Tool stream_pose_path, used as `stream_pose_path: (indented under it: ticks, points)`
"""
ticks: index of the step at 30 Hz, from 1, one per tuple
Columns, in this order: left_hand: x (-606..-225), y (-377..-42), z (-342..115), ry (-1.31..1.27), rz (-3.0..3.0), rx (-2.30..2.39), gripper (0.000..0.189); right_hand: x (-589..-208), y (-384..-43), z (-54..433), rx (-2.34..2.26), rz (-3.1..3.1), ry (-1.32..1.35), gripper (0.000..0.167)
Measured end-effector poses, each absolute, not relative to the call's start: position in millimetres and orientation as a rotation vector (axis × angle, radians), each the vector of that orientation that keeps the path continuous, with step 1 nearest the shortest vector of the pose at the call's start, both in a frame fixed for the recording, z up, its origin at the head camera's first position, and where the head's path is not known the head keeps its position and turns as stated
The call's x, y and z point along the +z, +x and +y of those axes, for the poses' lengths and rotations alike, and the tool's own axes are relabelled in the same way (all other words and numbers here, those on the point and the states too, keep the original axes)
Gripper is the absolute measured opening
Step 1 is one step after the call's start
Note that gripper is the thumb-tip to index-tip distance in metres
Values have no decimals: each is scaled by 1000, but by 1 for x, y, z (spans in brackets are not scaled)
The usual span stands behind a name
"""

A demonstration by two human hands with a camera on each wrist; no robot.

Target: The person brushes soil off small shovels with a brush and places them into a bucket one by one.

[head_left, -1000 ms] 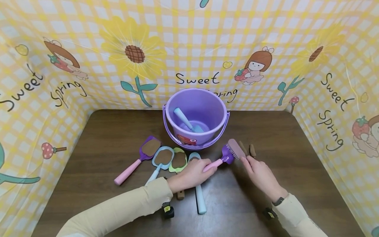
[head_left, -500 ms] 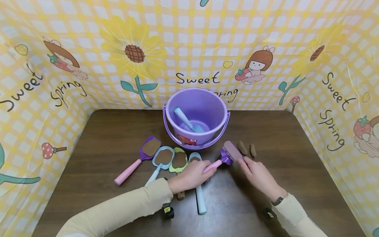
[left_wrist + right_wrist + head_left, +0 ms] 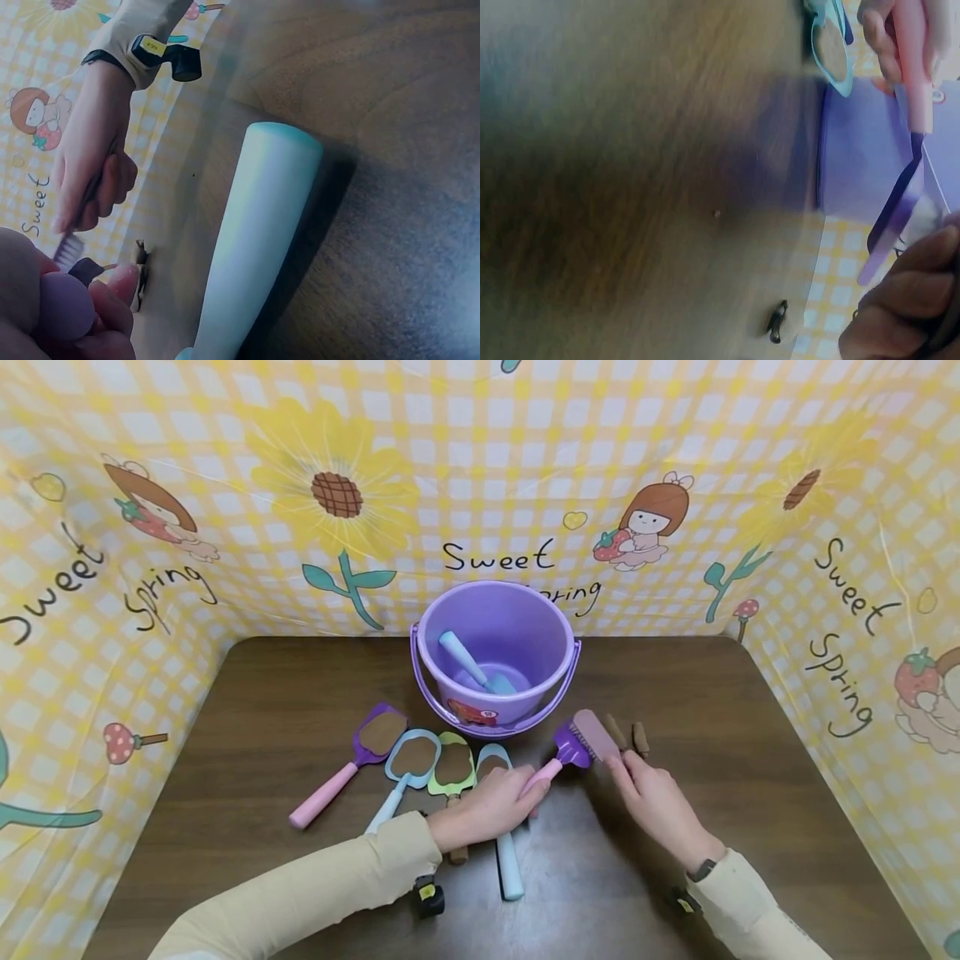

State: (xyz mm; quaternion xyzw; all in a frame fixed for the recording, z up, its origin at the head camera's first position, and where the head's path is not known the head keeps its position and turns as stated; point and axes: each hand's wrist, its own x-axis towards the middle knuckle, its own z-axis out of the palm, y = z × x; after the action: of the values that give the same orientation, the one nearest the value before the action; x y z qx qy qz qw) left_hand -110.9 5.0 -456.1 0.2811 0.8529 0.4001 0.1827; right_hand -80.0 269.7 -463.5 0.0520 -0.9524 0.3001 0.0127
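Observation:
In the head view my left hand (image 3: 487, 810) grips the pink handle of a toy shovel with a purple head (image 3: 572, 748), held above the table. My right hand (image 3: 667, 810) holds a brush with a dusty-pink back (image 3: 596, 735). Its bristles face the purple head and appear to touch it. The right wrist view shows the pink handle (image 3: 913, 67) in my left fingers and the purple head seen edge-on. In the left wrist view the round handle end (image 3: 66, 306) pokes out of my left hand, and the bristles (image 3: 69, 251) are beyond it.
A purple bucket (image 3: 495, 618) with a light-blue tool (image 3: 465, 658) inside stands behind. Left lie a purple shovel (image 3: 381, 733), a blue one (image 3: 415, 758), a green one (image 3: 453, 763) and another light-blue tool (image 3: 510, 868), bearing brown material. Brown pieces (image 3: 640, 739) lie right.
The brush has shifted left, then back right and slightly up across the purple head. The purple head has turned a little in my left hand, showing more of its face.

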Motion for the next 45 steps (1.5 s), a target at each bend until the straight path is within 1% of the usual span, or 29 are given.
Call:
stream_pose_path:
  ticks: [5, 14, 17, 20, 23, 25, 27, 30, 33, 36, 38, 41, 43, 45]
  points:
    - [-455, -112, 5, 774, 2386, 1130, 31, -465, -77, 267, 911, -2957, 293, 26]
    - [-455, -112, 5, 793, 2402, 1167, 27, -471, -80, 278, 791, -2908, 89, 36]
    - [-457, -112, 5, 801, 2421, 1160, 27, -469, -80, 278, 829, -2902, 100, 35]
    - [-471, -115, 5, 868, 2458, 1178, 33, -466, -80, 275, 904, -2876, 240, 31]
    - [-497, -122, 8, 925, 2505, 1178, 41, -466, -80, 272, 906, -2855, 385, 27]
    - [-514, -126, 10, 927, 2536, 1166, 42, -466, -80, 272, 891, -2874, 389, 28]
    - [-522, -128, 12, 915, 2546, 1152, 41, -466, -81, 274, 881, -2916, 308, 29]
    - [-520, -127, 11, 927, 2547, 1124, 39, -467, -83, 278, 812, -2952, 143, 34]
    - [-500, -121, 9, 940, 2508, 1132, 37, -466, -85, 282, 781, -2938, 49, 37]
    - [-478, -114, 6, 935, 2481, 1160, 35, -467, -84, 282, 854, -2944, 99, 35]
    - [-487, -116, 5, 982, 2516, 1155, 38, -468, -83, 281, 912, -2951, 191, 33]
    - [-483, -114, 5, 988, 2522, 1159, 39, -469, -82, 279, 940, -2960, 300, 28]
    - [-482, -114, 5, 979, 2516, 1152, 37, -468, -82, 280, 918, -2953, 297, 27]
    - [-461, -108, 5, 913, 2479, 1149, 31, -467, -82, 282, 888, -2950, 232, 28]
